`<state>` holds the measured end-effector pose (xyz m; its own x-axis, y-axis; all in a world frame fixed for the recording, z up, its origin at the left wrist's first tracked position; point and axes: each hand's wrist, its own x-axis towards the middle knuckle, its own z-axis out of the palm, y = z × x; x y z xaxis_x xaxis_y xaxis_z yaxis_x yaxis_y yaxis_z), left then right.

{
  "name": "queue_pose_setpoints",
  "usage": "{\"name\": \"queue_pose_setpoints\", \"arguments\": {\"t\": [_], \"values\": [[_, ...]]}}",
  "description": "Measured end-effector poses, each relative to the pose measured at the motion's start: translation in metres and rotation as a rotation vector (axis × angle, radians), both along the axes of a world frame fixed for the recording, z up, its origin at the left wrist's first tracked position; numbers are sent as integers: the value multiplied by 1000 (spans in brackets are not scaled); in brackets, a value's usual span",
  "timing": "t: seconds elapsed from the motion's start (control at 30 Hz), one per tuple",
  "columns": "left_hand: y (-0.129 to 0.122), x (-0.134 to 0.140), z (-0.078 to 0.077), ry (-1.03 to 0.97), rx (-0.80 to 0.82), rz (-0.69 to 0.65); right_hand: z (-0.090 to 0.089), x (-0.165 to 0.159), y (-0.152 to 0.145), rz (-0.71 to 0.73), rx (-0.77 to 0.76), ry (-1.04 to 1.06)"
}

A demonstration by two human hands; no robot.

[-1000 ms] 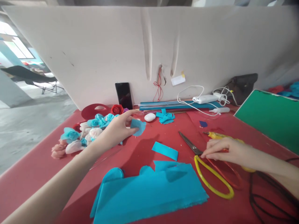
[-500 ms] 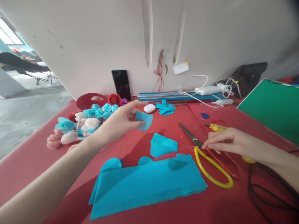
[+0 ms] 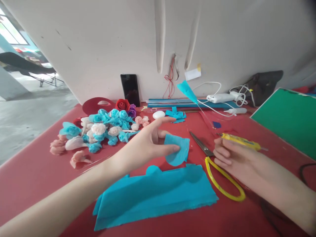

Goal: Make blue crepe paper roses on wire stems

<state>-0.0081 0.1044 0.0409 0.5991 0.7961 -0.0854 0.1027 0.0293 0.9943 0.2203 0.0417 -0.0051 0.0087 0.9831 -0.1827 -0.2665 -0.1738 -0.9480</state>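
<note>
My left hand (image 3: 150,141) pinches a rounded blue petal piece (image 3: 182,149) between thumb and fingers, above the red table. In my right hand (image 3: 234,161), closed fingers grip a thin wire (image 3: 206,113), raised and leaning left, with a blue petal (image 3: 187,91) at its upper end. Scissors with yellow handles (image 3: 223,182) lie just left of and partly under my right hand. A folded stack of blue sheet material (image 3: 158,194) is spread below my left hand. Beside my right hand lies a yellow-handled tool (image 3: 240,141).
Blue, white and pink fabric-like flowers (image 3: 98,128) are heaped at left. Behind stand a red rose (image 3: 122,105) and a phone (image 3: 130,89) against the wall. A white oval object (image 3: 158,114), blue strips (image 3: 175,114), a white charger (image 3: 221,97) and a green board (image 3: 286,120) lie farther back.
My right hand has lifted the wire, so its blue petal rose from the table to an upright position. My left hand moved right and toward me, still holding its petal piece.
</note>
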Motion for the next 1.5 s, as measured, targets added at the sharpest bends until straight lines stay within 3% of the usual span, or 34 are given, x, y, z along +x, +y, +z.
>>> {"name": "queue_pose_setpoints", "arguments": {"t": [0.2, 0.4, 0.77, 0.93, 1.27, 1.5], "values": [[-12, 10, -19, 43, -108, -82, 8, -27, -22, -36, -94, -91], [-16, 15, -32, 58, -133, -148, 22, -41, -31, -17, -16, -341], [-22, 16, -26, 233, -18, -193, 14, -41, -34, 77, 100, -462], [-23, 17, -28, 196, -79, -198, 13, -41, -33, 67, 121, -522], [-24, 20, -30, -39, -276, -195, 9, -38, -31, -63, 127, -365], [-23, 21, -33, -54, -310, -133, 18, -37, -32, 54, 186, -499]]}}
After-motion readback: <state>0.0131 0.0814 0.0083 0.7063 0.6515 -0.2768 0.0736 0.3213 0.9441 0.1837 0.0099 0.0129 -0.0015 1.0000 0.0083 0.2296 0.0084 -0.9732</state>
